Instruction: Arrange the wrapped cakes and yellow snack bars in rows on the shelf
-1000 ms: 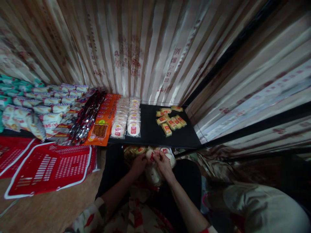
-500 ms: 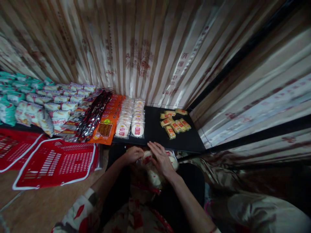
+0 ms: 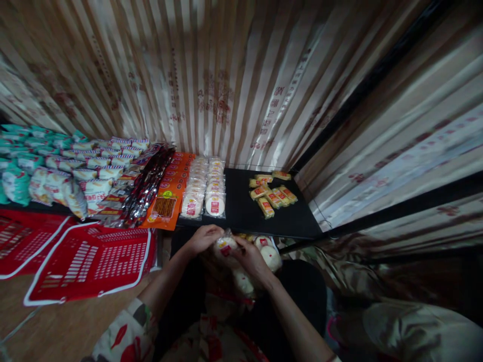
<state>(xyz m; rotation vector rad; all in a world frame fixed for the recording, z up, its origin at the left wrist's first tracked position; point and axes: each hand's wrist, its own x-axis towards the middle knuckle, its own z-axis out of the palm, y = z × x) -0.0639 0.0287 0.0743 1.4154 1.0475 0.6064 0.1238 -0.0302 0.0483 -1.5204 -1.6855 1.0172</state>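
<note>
A clear-wrapped round white cracker packet point(image 3: 225, 246) is held over my lap, just in front of the black shelf edge. My left hand point(image 3: 206, 238) grips its upper left side. On its right side, my right hand point(image 3: 252, 256) closes with the thumb and fingers. More wrapped white round crackers point(image 3: 270, 256) lie beyond and below my right hand, partly hidden by it. Two rows of similar cracker packets point(image 3: 215, 203) stand on the black shelf point(image 3: 241, 221) ahead, left of several small yellow packets point(image 3: 269, 193).
Orange snack bags point(image 3: 164, 206), dark shiny packets point(image 3: 139, 191), white bags point(image 3: 96, 191) and teal bags point(image 3: 17, 181) line the shelf leftward. Red baskets point(image 3: 94, 261) sit on the floor at left. A pleated curtain point(image 3: 226, 75) hangs behind, and a black pole point(image 3: 362, 90) slants at right.
My right hand has turned from lying flat across the packets to gripping the cracker packet's side. The packet now shows more clearly between both hands. The view has tipped slightly upward.
</note>
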